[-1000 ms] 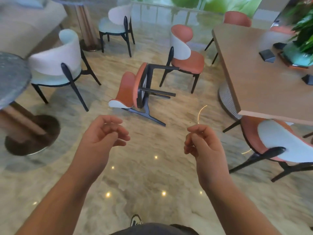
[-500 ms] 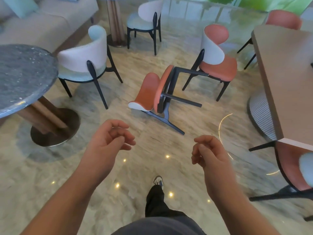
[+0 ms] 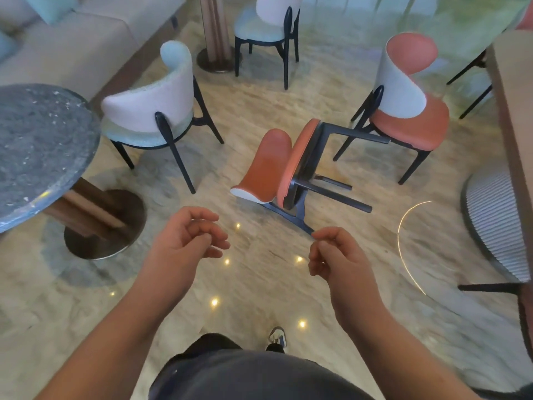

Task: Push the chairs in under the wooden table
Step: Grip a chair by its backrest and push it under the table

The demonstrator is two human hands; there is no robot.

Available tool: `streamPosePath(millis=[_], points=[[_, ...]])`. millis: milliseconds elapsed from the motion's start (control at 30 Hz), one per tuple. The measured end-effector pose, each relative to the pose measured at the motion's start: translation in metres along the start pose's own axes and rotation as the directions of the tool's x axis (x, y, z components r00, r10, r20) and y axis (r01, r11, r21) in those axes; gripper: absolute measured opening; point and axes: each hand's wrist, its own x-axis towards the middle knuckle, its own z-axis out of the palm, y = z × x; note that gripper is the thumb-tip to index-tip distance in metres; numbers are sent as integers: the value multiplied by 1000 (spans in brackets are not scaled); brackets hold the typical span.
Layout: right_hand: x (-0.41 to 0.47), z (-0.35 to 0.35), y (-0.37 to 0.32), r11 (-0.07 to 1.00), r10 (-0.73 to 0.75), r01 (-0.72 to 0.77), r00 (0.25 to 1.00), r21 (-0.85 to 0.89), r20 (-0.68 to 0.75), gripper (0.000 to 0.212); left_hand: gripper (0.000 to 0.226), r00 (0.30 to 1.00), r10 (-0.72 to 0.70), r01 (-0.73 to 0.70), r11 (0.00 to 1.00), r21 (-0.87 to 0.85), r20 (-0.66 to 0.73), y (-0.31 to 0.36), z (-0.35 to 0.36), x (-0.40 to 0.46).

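Note:
An orange chair (image 3: 274, 166) lies tipped on its side on the marble floor, black legs pointing right. Behind it to the right an upright orange chair (image 3: 409, 116) with a white back stands away from the wooden table (image 3: 516, 134), whose edge shows at the far right. My left hand (image 3: 187, 241) and my right hand (image 3: 334, 255) hover in front of me, just short of the fallen chair. Both have loosely curled fingers and hold nothing. A chair leg (image 3: 490, 287) of another chair pokes in at the lower right.
A round grey stone table (image 3: 37, 145) on a metal foot stands at the left, with a pale blue chair (image 3: 155, 111) beside it. Another pale blue chair (image 3: 271, 24) stands at the back, near a column (image 3: 215, 30). A beige sofa (image 3: 86, 41) fills the upper left. The wooden table's ribbed base (image 3: 496, 220) is on the right.
I have stepped forward and turned left. The fallen chair is nearer, the wooden table has slid to the right edge. Both hands stay empty and curled.

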Motion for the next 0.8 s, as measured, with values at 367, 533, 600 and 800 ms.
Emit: streamPosePath(millis=[367,533,600,800], points=[[122,125,-16,993,83,-81,996,-82,16,22,33,995,-91,92,996,13,-51,-5,-93,135],[178,208,-25,989,140,-141,990,-45,-18,23,34,993,-118,118,991,66,-12,-3,-169,215],[197,235,-26,986,162,-163,987,-44,-26,23,35,991,-130,129,988,81,7,-4,-193,250],[239,265,-34,980,193,-197,976,-33,-101,22,34,982,-179,178,984,14,60,1,-213,336]])
